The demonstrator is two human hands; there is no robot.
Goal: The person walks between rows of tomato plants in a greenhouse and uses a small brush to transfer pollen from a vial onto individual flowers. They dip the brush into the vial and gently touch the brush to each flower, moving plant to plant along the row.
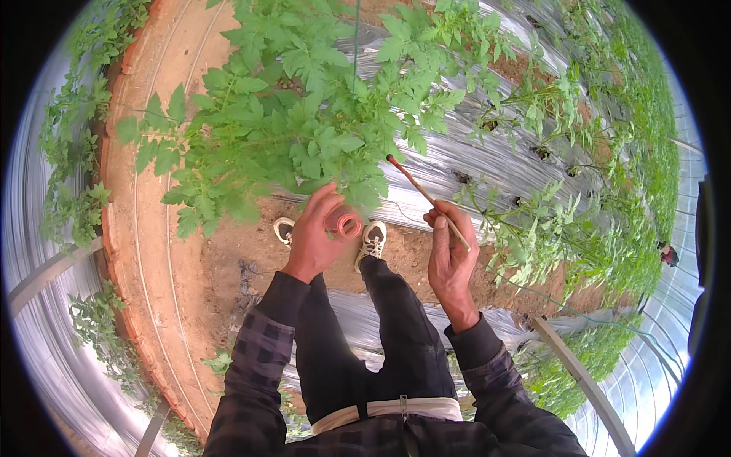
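My left hand (320, 228) is closed around a small clear bottle with a red rim (346, 226), its round mouth facing up toward me. Between the thumb and fingers of my right hand (453, 251) is a thin wooden stick (421, 190), slanting up and left, with a dark reddish tip. The tip is apart from the bottle and beside the leaves of a bushy tomato plant (308, 125). That plant spreads just beyond both hands, and a green string (357, 51) runs down into it.
Silvery plastic mulch (457, 160) covers the bed, with more tomato plants (548, 223) to the right. A dirt path edged with orange bricks (117, 251) curves along the left. Posts (582, 377) stand at lower right. A person (668, 255) is far off at right.
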